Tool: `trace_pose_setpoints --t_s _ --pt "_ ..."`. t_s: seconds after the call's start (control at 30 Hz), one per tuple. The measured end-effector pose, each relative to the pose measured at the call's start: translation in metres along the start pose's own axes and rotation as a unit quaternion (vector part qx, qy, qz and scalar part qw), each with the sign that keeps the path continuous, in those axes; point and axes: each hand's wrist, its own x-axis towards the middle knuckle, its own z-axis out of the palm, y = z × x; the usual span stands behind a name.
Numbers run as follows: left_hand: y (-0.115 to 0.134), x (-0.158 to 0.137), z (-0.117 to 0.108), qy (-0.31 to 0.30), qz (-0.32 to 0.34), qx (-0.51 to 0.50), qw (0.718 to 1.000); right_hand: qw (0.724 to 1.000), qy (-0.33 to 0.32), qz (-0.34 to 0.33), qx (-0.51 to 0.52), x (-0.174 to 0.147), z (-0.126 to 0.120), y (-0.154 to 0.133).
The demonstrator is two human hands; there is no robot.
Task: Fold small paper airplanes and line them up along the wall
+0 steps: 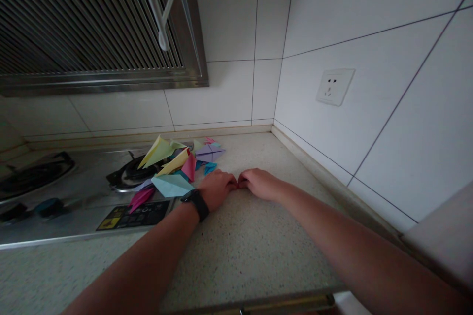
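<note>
Over the speckled counter (236, 251), my left hand (219, 188) and my right hand (258, 183) meet fingertip to fingertip. Both are closed in a pinch on a small piece of red paper (238, 186). Most of that paper is hidden by the fingers, so its shape does not show. A black watch (196, 203) is on my left wrist. Just left of my left hand lies a heap of folded paper pieces: a light blue one (173, 185), a yellow one (173, 163), a pink one (189, 166), a purple one (209, 152) and a magenta one (141, 199).
A steel gas stove (84, 202) with burners and knobs fills the left; the paper heap partly covers its right burner (123, 177). A range hood (199, 78) hangs above, with a white cable (162, 34) in front. A tiled wall with a socket (335, 87) bounds the right side.
</note>
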Motion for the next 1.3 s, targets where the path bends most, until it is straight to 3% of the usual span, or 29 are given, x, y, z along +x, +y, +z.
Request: trace_pose_setpoints --t_s 0.2,0.4,0.73,1.03,1.2,1.3 --pt "-0.002 0.007 -0.002 -0.034 -0.049 -0.014 0.998 0.998 -0.039 0.039 0.01 0.008 -0.004 -0.003" --pt "-0.001 0.007 -0.003 -0.041 -0.052 -0.027 0.997 0.998 -0.042 0.052 0.018 0.008 -0.006 -0.004" --pt "0.003 -0.007 -0.004 0.022 0.011 -0.015 1.0 0.999 0.003 -0.037 0.015 -0.006 -0.007 -0.007" --pt "0.011 -0.009 -0.008 0.083 0.006 -0.071 0.994 0.994 0.062 -0.093 0.0 -0.009 -0.012 -0.007" --pt "0.013 -0.008 -0.008 0.089 -0.012 -0.122 0.988 0.997 0.051 -0.043 0.046 -0.01 -0.015 -0.007" --pt "0.012 -0.009 -0.01 0.065 -0.02 -0.136 0.988 0.993 -0.01 0.014 0.116 -0.011 -0.017 -0.005"
